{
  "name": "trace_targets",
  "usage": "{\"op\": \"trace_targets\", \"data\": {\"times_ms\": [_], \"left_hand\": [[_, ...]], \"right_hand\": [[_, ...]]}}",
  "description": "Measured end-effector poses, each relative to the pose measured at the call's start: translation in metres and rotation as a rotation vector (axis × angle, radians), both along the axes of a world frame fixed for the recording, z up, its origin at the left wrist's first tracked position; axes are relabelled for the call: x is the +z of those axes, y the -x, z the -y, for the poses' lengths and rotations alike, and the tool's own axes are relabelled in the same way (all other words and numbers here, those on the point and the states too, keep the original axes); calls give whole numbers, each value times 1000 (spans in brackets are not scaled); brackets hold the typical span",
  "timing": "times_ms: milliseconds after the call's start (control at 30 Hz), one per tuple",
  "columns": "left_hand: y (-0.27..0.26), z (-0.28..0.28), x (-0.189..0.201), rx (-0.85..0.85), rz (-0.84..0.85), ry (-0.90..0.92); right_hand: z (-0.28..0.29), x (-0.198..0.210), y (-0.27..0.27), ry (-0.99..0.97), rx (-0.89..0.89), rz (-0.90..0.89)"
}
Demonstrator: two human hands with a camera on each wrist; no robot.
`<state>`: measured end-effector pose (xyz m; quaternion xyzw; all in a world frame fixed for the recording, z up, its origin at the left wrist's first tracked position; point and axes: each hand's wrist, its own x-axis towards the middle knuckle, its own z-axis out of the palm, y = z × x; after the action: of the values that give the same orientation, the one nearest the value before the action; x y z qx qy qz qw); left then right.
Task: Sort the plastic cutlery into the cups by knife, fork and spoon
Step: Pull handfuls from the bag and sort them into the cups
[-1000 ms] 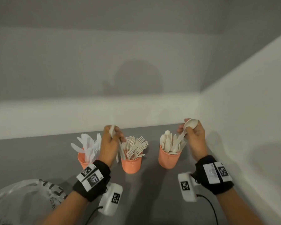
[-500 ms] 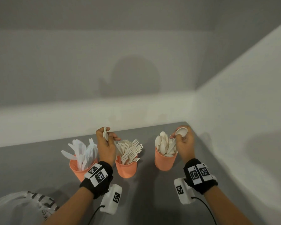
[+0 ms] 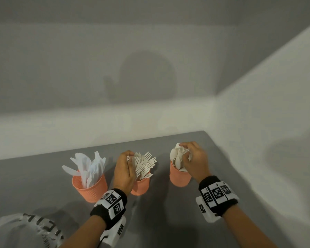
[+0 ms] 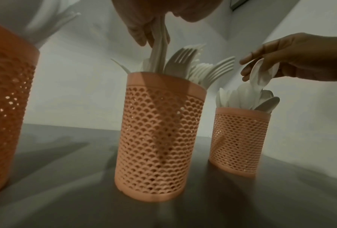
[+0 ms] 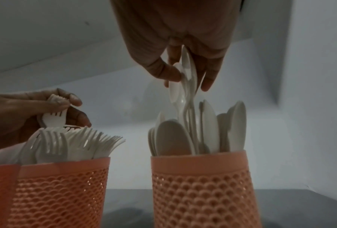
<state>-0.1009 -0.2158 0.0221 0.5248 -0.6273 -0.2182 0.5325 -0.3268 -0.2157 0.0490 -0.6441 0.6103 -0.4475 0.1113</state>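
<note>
Three orange perforated cups stand in a row on the grey table. The left cup [image 3: 89, 187] holds white knives, the middle cup [image 3: 140, 185] forks, the right cup [image 3: 179, 178] spoons. My left hand [image 3: 128, 159] hovers over the middle cup [image 4: 159, 138] and grips a few forks [image 5: 54, 115] by their heads, with the handles [image 4: 159, 50] reaching down into the cup. My right hand [image 3: 185, 154] is over the right cup [image 5: 202, 192] and pinches a couple of spoons [image 5: 185, 80] by their bowls, their handles down among the other spoons.
A crumpled plastic bag [image 3: 21, 230] lies at the near left of the table [image 3: 168, 221]. White walls close the table off at the back and on the right, close to the spoon cup.
Both hands have come down. The left lowered its forks into the middle cup, and the right brought its raised spoons down into the right cup.
</note>
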Motion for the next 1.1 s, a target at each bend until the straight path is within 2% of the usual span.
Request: {"op": "trace_targets", "data": {"times_ms": [133,200,300,367,433,533,633,733,933,1100], "left_hand": [[-4,5,2,23,89,-44],[-6,5,1,67,187,-57],[-8,1,-7,85,434,-144],[-8,-3,-12,69,557,-209],[-7,-4,-9,71,559,-220],[-6,1,-2,48,477,-168],[-4,5,-4,-29,665,-97],[-9,7,-9,-63,847,-171],[-3,3,-7,-3,848,-220],[5,4,2,105,940,-186]], "right_hand": [[2,11,-8,71,-5,-229],[6,4,-9,-13,4,-370],[5,-16,-10,-210,12,-521],[1,-26,-8,-251,3,-592],[1,-20,-8,-248,-14,-595],[7,-8,-11,-251,-61,-560],[13,-14,-13,-313,-61,-603],[15,-21,-10,-342,-48,-587],[15,-20,-9,-340,-84,-622],[15,-17,-4,-371,-125,-667]]}}
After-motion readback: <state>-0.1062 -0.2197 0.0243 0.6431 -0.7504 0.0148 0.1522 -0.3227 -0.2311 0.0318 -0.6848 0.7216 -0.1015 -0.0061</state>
